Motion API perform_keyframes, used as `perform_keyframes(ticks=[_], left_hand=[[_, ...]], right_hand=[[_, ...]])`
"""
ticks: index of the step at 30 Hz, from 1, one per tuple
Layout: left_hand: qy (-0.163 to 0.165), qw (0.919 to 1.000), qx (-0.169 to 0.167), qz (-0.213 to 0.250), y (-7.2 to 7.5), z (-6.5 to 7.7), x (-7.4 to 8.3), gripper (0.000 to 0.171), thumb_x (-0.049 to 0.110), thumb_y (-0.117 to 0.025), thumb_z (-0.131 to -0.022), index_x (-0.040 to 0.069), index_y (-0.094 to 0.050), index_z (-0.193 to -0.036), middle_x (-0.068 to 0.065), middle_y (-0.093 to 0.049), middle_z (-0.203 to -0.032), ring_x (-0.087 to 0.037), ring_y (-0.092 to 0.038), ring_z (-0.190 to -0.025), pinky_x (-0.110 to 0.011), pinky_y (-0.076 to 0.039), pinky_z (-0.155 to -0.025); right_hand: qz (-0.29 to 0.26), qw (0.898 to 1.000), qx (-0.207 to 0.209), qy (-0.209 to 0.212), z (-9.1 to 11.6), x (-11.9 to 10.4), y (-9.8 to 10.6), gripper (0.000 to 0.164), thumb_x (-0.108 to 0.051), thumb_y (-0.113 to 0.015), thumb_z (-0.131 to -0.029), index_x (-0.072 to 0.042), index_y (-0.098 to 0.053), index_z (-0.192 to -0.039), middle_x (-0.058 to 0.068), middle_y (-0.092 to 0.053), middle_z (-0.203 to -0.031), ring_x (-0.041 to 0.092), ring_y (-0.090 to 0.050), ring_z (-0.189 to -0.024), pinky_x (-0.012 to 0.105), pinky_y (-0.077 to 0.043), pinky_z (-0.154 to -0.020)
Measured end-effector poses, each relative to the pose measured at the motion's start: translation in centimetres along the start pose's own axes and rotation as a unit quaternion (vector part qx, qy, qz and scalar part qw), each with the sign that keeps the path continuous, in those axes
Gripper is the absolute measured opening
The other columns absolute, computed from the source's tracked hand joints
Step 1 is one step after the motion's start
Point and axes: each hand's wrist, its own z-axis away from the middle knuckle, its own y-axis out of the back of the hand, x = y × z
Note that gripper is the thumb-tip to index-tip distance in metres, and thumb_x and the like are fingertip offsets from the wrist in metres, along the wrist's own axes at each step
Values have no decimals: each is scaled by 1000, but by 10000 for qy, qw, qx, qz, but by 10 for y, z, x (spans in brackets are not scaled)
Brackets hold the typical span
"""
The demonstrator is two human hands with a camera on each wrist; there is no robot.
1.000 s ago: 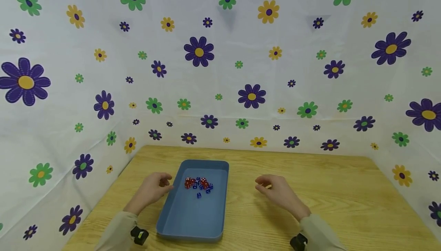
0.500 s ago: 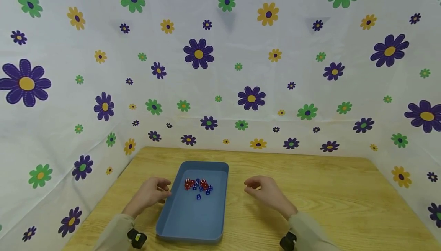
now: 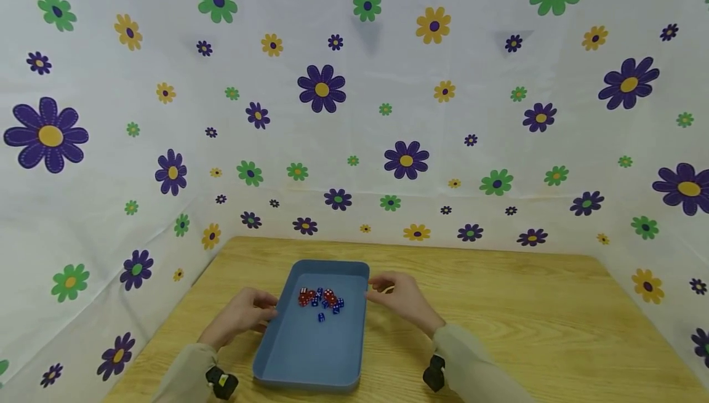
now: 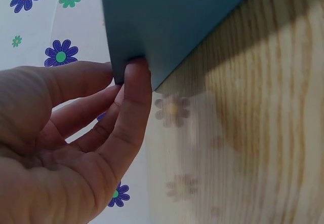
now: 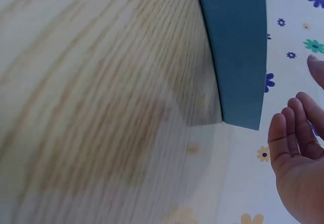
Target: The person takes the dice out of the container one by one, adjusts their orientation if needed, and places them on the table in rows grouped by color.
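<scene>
A blue rectangular tray (image 3: 310,354) rests on the wooden table, with several red dice (image 3: 303,298) and blue dice (image 3: 321,317) inside near its far end. My left hand (image 3: 240,317) is at its left side. In the left wrist view, the thumb (image 4: 81,78) meets the rim while a bent finger lies against the outer wall, pinching the edge. Across the tray, my right hand (image 3: 407,298) has its fingertips right at the right rim in the head view. The right wrist view shows those fingers (image 5: 278,133) loosely curved, a gap short of the wall.
The wooden table (image 3: 498,317) extends well to the right of the tray. A white flower-print curtain (image 3: 354,132) encloses the table at the back and both sides. Small wrist cameras (image 3: 223,383) sit on both sleeves.
My right hand has moved left from over the table to the tray's right rim. My left hand has lowered slightly along the left side. The tray and dice have stayed in place.
</scene>
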Motion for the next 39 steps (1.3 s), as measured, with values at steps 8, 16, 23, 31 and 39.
perform_keyframes(ticks=[8,16,23,31,39], left_hand=[[-94,9999,-88,-33,0,-1,-2,34,1,-59,-93,-15,-58,-123,-21,-66,-107,-25,-68,-87,-41,-59,-71],[-115,9999,-56,-50,2,2,0,32,1,-59,-93,-14,-59,-122,-19,-67,-106,-23,-67,-86,-40,-59,-71],[-96,9999,-127,-43,0,0,-5,34,2,-59,-94,-14,-58,-124,-18,-68,-106,-22,-68,-86,-39,-59,-71],[-78,9999,-118,-10,0,-1,-6,34,1,-58,-94,-14,-58,-125,-19,-68,-108,-22,-68,-87,-39,-59,-72],[-73,9999,-96,-2,0,0,-2,34,1,-58,-94,-14,-58,-125,-20,-68,-109,-23,-68,-88,-39,-59,-72]], right_hand=[[-421,9982,-86,-426,-20,-8,-15,46,-34,-77,-84,-3,-69,-117,3,-66,-91,15,-57,-82,29,-50,-71],[-117,9958,-667,-617,-41,-27,-37,44,-24,-78,-83,3,-69,-118,-2,-53,-67,11,-42,-60,24,-36,-54],[-7,9843,-867,-1535,-46,-36,-59,45,-15,-80,-81,7,-67,-117,9,-67,-94,9,-36,-48,25,-35,-47],[180,9774,-948,-1879,-51,-39,-67,20,-6,-74,-84,4,-73,-101,-5,-27,-45,9,-16,-42,27,-17,-40],[368,9785,-770,-1879,-53,-44,-72,5,-3,-75,-83,1,-74,-81,-3,-29,-45,10,-20,-42,27,-19,-40]])
